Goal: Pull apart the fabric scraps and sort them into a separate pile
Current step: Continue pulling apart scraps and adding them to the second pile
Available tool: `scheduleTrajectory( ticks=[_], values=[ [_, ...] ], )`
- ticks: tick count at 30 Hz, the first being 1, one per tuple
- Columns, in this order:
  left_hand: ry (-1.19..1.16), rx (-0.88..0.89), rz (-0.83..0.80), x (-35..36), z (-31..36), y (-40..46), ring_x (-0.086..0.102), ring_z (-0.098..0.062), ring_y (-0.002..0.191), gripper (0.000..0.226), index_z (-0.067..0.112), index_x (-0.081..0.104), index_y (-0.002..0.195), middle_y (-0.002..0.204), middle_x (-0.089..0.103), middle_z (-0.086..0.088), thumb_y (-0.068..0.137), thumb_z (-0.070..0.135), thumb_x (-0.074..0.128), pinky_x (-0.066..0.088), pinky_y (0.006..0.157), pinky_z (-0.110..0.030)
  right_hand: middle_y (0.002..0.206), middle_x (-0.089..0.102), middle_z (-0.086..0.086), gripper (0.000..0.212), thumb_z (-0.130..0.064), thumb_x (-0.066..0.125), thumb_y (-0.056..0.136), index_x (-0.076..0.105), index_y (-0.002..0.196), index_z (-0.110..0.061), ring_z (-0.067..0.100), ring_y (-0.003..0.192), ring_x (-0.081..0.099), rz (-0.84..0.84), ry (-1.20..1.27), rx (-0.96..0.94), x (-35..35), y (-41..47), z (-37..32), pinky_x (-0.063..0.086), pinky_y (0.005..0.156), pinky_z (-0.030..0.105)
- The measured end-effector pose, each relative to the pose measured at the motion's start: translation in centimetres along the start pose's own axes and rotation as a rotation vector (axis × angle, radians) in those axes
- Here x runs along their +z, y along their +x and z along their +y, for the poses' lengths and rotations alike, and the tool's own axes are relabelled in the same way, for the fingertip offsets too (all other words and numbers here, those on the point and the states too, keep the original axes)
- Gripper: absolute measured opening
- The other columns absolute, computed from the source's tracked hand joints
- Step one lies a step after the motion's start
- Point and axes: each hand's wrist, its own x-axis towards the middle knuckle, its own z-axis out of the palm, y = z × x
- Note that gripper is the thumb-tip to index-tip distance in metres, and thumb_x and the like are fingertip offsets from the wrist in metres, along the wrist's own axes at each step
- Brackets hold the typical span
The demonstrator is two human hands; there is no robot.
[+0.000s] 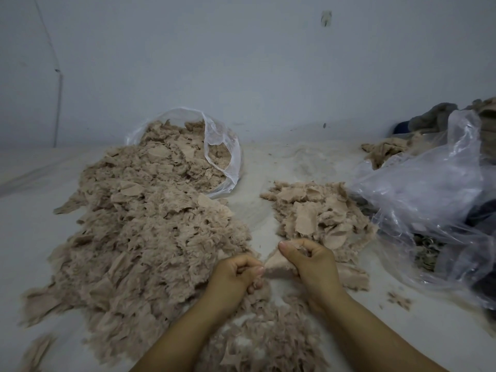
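Both hands low in the middle, over a pale white surface. Left hand (pixel 236 272) curled, fingers (pixel 256 271) pinching one edge of a beige fabric scrap (pixel 276 263). Right hand (pixel 311 260) curled round the scrap's other end, thumb up on top. Scrap stretched between the two hands, just in front of the small sorted pile (pixel 319 210). Large heap of frayed beige scraps (pixel 145 229) to the left, spilling out of a clear plastic bag (pixel 222 154) lying on its side against the wall (pixel 241 63). Crumpled clear plastic sheet (pixel 434 189) at right, over dark cloth. More loose scraps near the forearms.
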Motion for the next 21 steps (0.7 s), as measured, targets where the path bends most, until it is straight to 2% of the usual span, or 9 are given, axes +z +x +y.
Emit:
scheduleTrajectory(
  ticks=[8, 13, 15, 18, 19, 21],
  values=[
    [0.049, -0.011, -0.033, -0.3, 0.0, 0.0, 0.048, -0.003, 0.047, 0.025, 0.009, 0.058, 0.068, 0.051, 0.054, 0.007, 0.090, -0.002, 0.054, 0.041, 0.051, -0.016, 0.048, 0.057, -0.005, 0.015, -0.012, 0.074, 0.081, 0.069, 0.066, -0.013, 0.004, 0.041, 0.046, 0.072, -0.082, -0.041, 0.2, 0.2, 0.6, 0.038, 0.044, 0.018],
    [0.158, 0.019, -0.070, -0.2, 0.1, 0.3, 0.047, 0.001, 0.046, 0.029, 0.013, 0.055, 0.066, 0.052, 0.053, 0.008, 0.090, -0.003, 0.053, 0.039, 0.052, -0.012, 0.055, 0.065, -0.010, 0.018, -0.013, 0.074, 0.081, 0.068, 0.064, -0.018, -0.001, 0.049, 0.055, 0.137, -0.142, -0.063, 0.6, 0.2, 1.2, 0.043, 0.060, 0.026],
    [0.234, 0.050, -0.071, -0.2, 0.0, 0.3, 0.048, -0.001, 0.050, 0.031, 0.015, 0.054, 0.064, 0.055, 0.053, 0.007, 0.090, -0.002, 0.054, 0.040, 0.056, -0.015, 0.058, 0.066, -0.008, 0.017, -0.015, 0.073, 0.082, 0.069, 0.066, -0.018, 0.005, 0.054, 0.059, 0.163, -0.164, -0.045, 0.5, 0.3, 1.3, 0.045, 0.062, 0.028],
    [0.297, 0.053, -0.048, -1.0, -0.5, 0.1, 0.051, -0.002, 0.051, 0.036, 0.021, 0.056, 0.061, 0.054, 0.054, 0.009, 0.090, -0.001, 0.055, 0.042, 0.057, -0.021, 0.070, 0.070, 0.007, 0.016, -0.018, 0.070, 0.084, 0.068, 0.069, -0.014, 0.026, 0.069, 0.064, 0.312, -0.139, -0.059, -1.1, 1.4, 0.7, 0.051, 0.069, 0.037],
    [0.282, 0.050, -0.013, -1.2, -0.5, 0.0, 0.051, 0.000, 0.050, 0.036, 0.021, 0.058, 0.062, 0.052, 0.055, 0.010, 0.090, 0.000, 0.055, 0.043, 0.055, -0.020, 0.072, 0.070, 0.010, 0.017, -0.018, 0.070, 0.085, 0.067, 0.070, -0.011, 0.028, 0.070, 0.064, 0.318, -0.152, -0.090, -1.9, 1.7, 0.4, 0.052, 0.069, 0.036],
    [0.246, 0.090, 0.085, -1.5, -0.3, 0.3, 0.051, 0.006, 0.049, 0.030, 0.022, 0.064, 0.068, 0.052, 0.058, 0.015, 0.091, 0.004, 0.056, 0.042, 0.054, -0.014, 0.063, 0.066, 0.007, 0.020, -0.018, 0.070, 0.084, 0.067, 0.067, -0.009, 0.021, 0.059, 0.060, 0.195, -0.161, -0.061, -2.1, 1.5, 0.4, 0.048, 0.057, 0.028]
  ],
)
